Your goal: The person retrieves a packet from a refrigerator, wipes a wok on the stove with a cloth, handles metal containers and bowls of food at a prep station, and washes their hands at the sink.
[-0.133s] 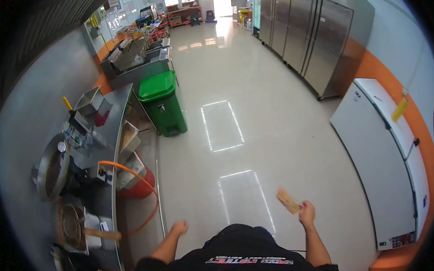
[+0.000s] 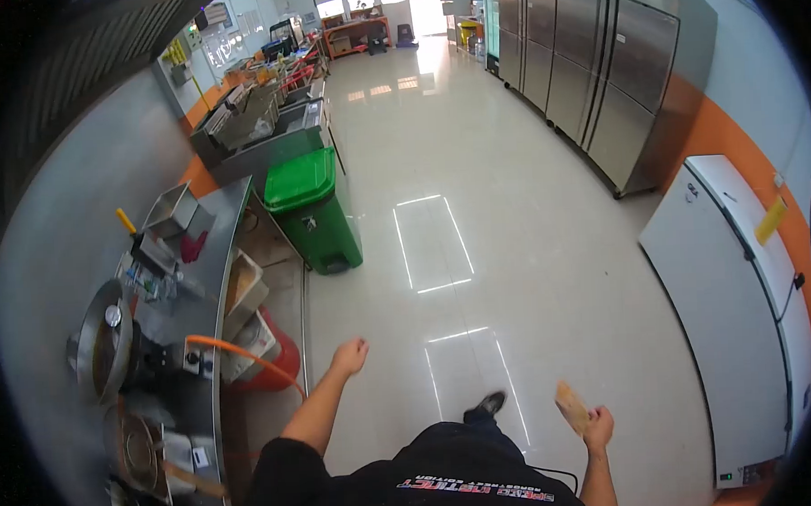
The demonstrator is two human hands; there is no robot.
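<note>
Your right hand (image 2: 598, 428) grips the flat tan item (image 2: 571, 407) above the floor (image 2: 551, 274): in hand, not set down. Your left hand (image 2: 349, 356) curls loosely closed, nothing visible in it.

Commercial kitchen, restaurant-type – tall stainless-steel fridges (image 2: 588, 82) along the right wall, plus a white appliance (image 2: 725, 320) that looks like a freezer. Left side has a steel desk (image 2: 226, 211) carrying a round metal pan (image 2: 93, 343) and a rectangular metal tub (image 2: 170, 211), steel-clad wall (image 2: 85, 167) behind, slatted hood (image 2: 80, 59) overhead. Also a big green lidded bin (image 2: 309, 212), glossy pale floor (image 2: 530, 202), more steel units (image 2: 269, 132) further back – not a home setup.
</note>
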